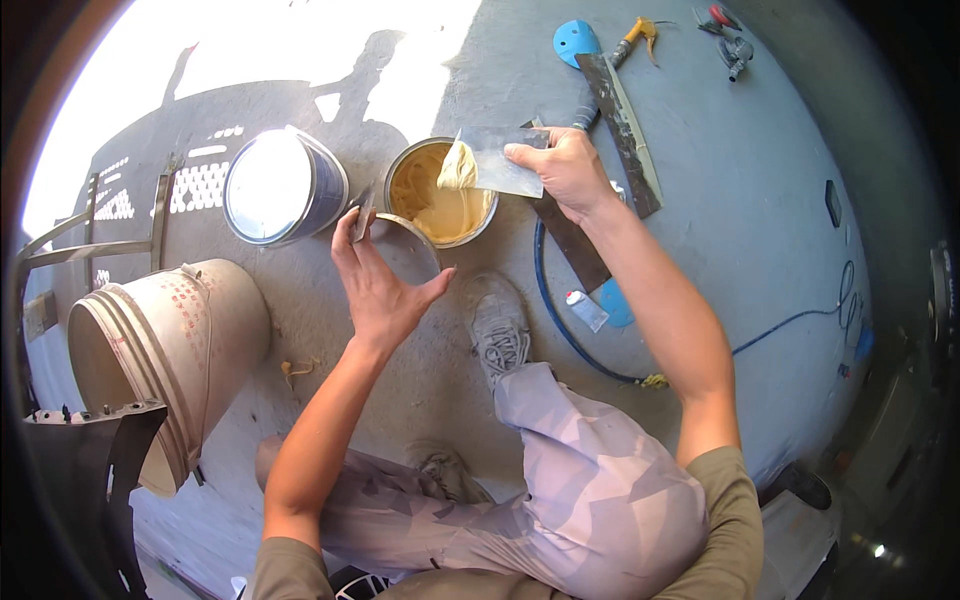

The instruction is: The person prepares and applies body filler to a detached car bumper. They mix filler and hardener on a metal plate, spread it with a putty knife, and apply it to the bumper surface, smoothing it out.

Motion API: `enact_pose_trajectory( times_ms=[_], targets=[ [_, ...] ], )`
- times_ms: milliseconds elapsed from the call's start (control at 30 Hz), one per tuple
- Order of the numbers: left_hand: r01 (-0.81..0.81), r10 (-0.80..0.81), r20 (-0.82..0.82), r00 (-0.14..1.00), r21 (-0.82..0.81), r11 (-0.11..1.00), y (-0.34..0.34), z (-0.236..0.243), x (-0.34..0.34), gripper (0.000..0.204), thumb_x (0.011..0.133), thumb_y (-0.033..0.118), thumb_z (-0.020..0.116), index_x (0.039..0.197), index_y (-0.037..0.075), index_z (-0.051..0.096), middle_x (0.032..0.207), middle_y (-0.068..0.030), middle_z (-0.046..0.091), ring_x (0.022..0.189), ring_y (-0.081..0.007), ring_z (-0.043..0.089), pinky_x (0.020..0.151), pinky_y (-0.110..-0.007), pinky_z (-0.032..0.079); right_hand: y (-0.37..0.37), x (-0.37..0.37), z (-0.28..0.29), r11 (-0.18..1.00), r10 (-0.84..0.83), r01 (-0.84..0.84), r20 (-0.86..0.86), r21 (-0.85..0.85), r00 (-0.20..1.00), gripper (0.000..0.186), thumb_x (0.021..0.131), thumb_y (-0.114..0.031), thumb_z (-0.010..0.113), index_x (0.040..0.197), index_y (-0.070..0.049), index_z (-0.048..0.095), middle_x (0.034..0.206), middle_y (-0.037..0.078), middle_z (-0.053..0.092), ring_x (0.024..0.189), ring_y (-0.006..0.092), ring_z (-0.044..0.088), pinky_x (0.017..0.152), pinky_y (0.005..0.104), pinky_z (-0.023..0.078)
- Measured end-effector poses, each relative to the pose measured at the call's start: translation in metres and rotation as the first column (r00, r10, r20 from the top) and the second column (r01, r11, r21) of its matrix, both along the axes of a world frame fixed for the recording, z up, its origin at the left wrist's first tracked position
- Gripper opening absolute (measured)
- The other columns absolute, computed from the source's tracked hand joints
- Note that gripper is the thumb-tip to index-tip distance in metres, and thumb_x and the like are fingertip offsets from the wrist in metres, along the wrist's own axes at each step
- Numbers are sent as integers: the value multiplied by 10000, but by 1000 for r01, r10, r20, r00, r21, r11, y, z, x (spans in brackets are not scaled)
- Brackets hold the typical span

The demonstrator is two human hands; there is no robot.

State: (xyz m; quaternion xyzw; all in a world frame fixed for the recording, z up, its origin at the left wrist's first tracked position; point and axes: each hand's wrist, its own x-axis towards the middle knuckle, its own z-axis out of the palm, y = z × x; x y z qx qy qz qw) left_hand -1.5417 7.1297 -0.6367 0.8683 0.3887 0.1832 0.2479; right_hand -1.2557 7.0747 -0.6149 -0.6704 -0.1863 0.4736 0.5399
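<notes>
My right hand grips a flat, translucent scraper by its right end. A lump of pale yellow putty hangs from the scraper's left edge, over an open can of tan putty. My left hand is at the can's near left side, with a thin grey plate, perhaps a second scraper, seen nearly edge-on at its fingers. Its thumb is spread wide to the right. Between thumb and fingers shows a round, greyish lid-like disc against the can; whether the hand touches it I cannot tell.
A closed metal can stands left of the putty. A dirty white bucket lies tipped nearby, beside a metal frame. To the right are long sanding boards, a blue hose, a small bottle and a yellow air gun.
</notes>
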Motion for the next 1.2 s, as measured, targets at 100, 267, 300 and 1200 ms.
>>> enact_pose_trajectory(
  times_ms=[100, 267, 300, 1200],
  targets=[
    [45, -43, -51, 998, 38, 998, 14, 15, 18, 1171, 696, 431, 997, 1534, -75, 355, 1580, -197, 280, 1478, -379, 357, 1205, -499, 417, -22, 6, 32, 992, 11, -25, 115, 120, 993, 301, 927, -99, 809, 1141, 106, 759, 896, 91, 799, 757, 113, 715, 685, 279, 576],
    [207, -199, -125, 972, 52, 977, 31, 14, 79, 1078, 701, 470, 954, 1501, -54, 458, 1621, -173, 346, 1539, -398, 290, 1235, -551, 313, -59, 12, 80, 998, -63, 56, 457, 30, 887, 275, 934, -155, 801, 1126, 42, 788, 842, 62, 804, 729, 85, 710, 679, 285, 568],
    [242, -224, -220, 949, 59, 968, 31, 10, 90, 1100, 707, 515, 922, 1528, -51, 458, 1649, -139, 344, 1551, -363, 289, 1233, -549, 308, -65, 11, 85, 996, -83, 80, 481, 27, 873, 273, 936, -153, 797, 1125, 44, 786, 847, 65, 806, 730, 87, 710, 681, 287, 569],
    [199, 73, 495, 866, -474, 858, 28, 44, 48, 539, 1086, 85, 625, 1587, -18, 455, 1360, -158, 672, 1126, -243, 720, 986, -347, 592, -118, -28, 81, 941, -41, -331, 996, 66, 81, 159, 837, 102, 694, 911, -18, 618, 1127, 127, 733, 1083, 330, 756, 1048, 490, 614]
  ],
)
